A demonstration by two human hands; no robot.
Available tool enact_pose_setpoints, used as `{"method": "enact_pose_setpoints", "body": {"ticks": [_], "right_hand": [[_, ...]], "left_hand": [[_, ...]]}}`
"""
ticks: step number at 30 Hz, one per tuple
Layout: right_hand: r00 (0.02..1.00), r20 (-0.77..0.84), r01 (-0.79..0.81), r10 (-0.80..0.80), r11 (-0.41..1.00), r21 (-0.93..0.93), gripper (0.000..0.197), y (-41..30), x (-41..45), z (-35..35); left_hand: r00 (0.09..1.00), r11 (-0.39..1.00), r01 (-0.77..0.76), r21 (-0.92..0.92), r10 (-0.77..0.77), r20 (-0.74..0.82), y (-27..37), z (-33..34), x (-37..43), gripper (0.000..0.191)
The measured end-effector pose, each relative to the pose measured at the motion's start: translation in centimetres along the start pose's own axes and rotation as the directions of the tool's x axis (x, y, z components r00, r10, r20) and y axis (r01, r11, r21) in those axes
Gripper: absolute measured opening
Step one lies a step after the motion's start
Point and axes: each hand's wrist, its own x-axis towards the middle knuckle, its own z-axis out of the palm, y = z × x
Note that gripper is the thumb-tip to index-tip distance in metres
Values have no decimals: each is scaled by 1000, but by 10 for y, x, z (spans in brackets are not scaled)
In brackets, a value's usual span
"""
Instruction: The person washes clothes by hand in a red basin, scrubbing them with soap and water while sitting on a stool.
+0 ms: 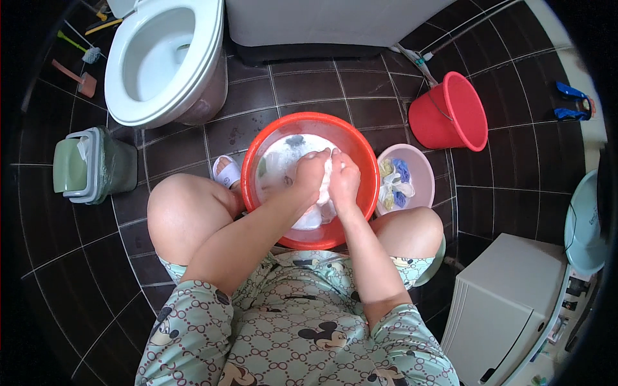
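Note:
My left hand and my right hand are close together over a round red plastic basin. Both grip a bunched wet white cloth, which shows between them. Its lower part hangs down toward the sudsy water. More wet fabric lies in the basin, including a grey-black patch near the far side. Suds hide most of what is under the surface.
Right of the basin stands a pink basin holding small blue, yellow and white cloth items. Behind it a red bucket leans. A toilet, a lidded bin and a white cabinet stand around me on dark tile.

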Motion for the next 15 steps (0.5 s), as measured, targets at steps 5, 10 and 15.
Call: {"method": "enact_pose_setpoints", "body": {"ticks": [5,10,15], "right_hand": [[996,15,81,-82,994,68,34,-31,-26,5],[997,26,-79,76,983,165,32,16,0,3],[858,472,-345,202,908,239,32,25,-9,-30]], "left_hand": [[997,992,-75,103,77,-17,-6,-25,19,21],[999,998,-13,-61,16,48,7,-5,0,24],[989,991,-117,-68,123,88,37,-8,7,29]]}}
